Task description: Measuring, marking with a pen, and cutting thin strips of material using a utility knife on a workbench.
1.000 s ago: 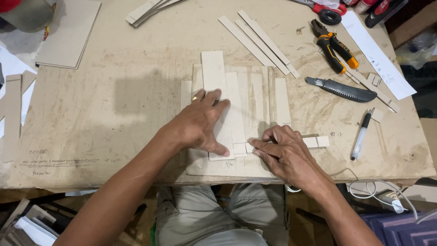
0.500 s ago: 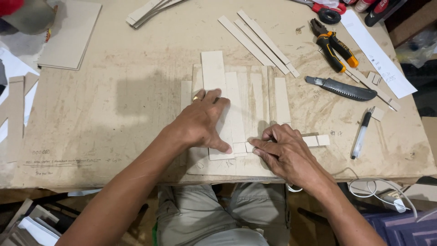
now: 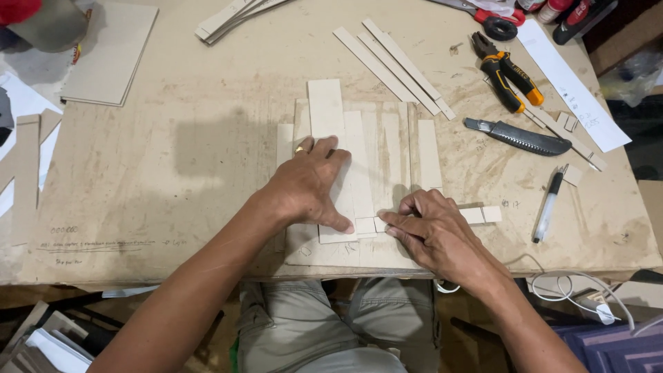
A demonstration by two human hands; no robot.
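A wide strip is pressed flat under the left hand; a thin cross strip is pinched by right hand fingers on the stained desk.

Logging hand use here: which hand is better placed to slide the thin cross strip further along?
Right. The right hand already has its fingers on the cross strip, while the left hand lies flat on the upright slat, probably steadying it.

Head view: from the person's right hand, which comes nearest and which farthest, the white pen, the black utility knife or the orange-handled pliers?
From the right hand:
1. White pen with black cap, just to its right.
2. Black utility knife, farther up the table.
3. Orange-handled pliers, farthest, near the table's far edge.
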